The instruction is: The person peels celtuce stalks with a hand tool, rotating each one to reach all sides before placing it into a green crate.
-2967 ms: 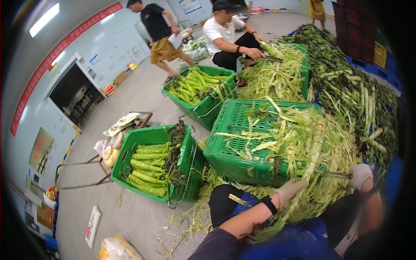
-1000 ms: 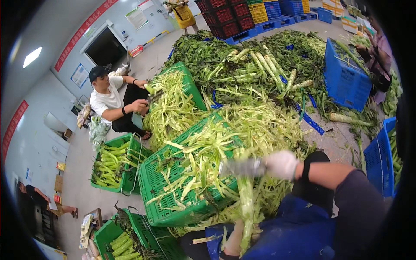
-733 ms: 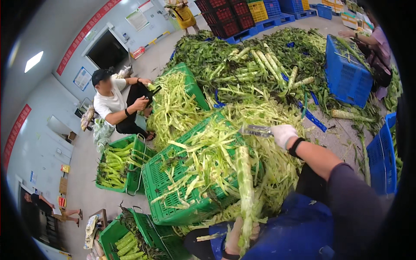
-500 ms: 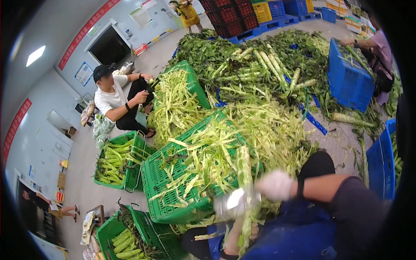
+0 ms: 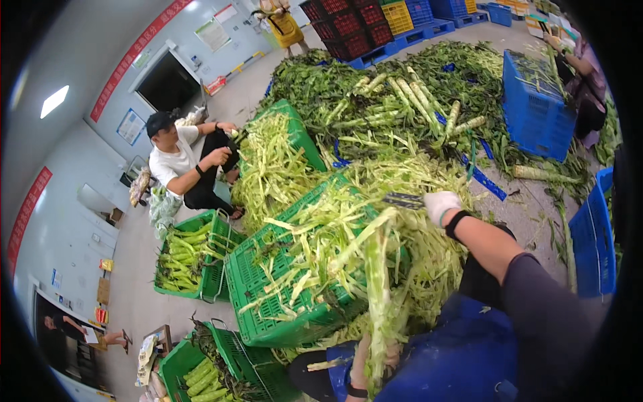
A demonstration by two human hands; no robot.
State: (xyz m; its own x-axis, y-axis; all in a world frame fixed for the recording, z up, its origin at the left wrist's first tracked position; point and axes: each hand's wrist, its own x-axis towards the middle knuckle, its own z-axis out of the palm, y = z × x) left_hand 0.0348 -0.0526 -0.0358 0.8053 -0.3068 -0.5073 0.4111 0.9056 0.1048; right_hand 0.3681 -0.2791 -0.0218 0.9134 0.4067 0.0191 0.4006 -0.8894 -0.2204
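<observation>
My left hand [image 5: 362,365], low in the view, is closed around the lower part of a celtuce stalk [image 5: 378,288]. The stalk stands nearly upright, partly peeled, with a pale strip of peel [image 5: 362,238] hanging off its top. My right hand [image 5: 442,206], in a white glove, grips a peeling knife [image 5: 403,199] with a broad flat blade, raised beyond the stalk's top and apart from it. Just left of the stalk is an overturned green crate [image 5: 258,315] strewn with peelings. A heap of pale peelings [image 5: 432,268] lies beside and behind the stalk.
Green crates of peeled stalks [image 5: 184,258] stand at left. A person in a white shirt [image 5: 177,157] sits beyond them, peeling. Leafy unpeeled celtuce [image 5: 415,100] is piled ahead. Blue crates [image 5: 536,120] stand right, near another person [image 5: 586,74]. Stacked crates [image 5: 348,30] are at the back.
My right hand and the knife have moved up and away from the stalk. A loosened peel strip now bends from the stalk's top. The person at far right has raised a hand.
</observation>
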